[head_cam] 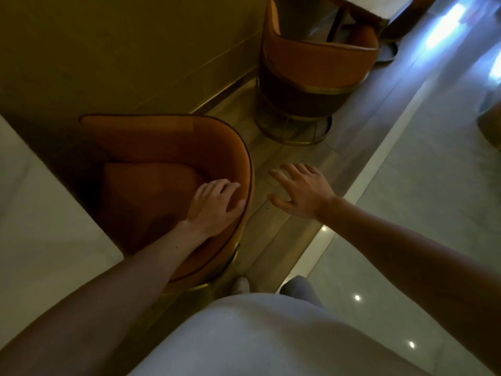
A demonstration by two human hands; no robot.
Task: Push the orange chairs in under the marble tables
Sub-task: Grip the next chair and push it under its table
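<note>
An orange tub chair (pixel 151 147) with a seat cushion stands right below me, beside the pale marble table (pixel 35 213) at the left. My left hand (pixel 214 204) rests on the chair's curved back rim, fingers curled over it. My right hand (pixel 301 189) hovers open over the floor to the chair's right, fingers spread, holding nothing. Farther ahead, a second orange chair (pixel 317 58) with a gold ring base sits partly under another marble table (pixel 379 6) at the top edge.
A yellowish wall (pixel 122 50) runs along the left behind both chairs. A wood-toned floor strip (pixel 298 147) lies between the chairs, with glossy pale tiles (pixel 406 213) to the right. My foot (pixel 240 284) is by the near chair's gold base.
</note>
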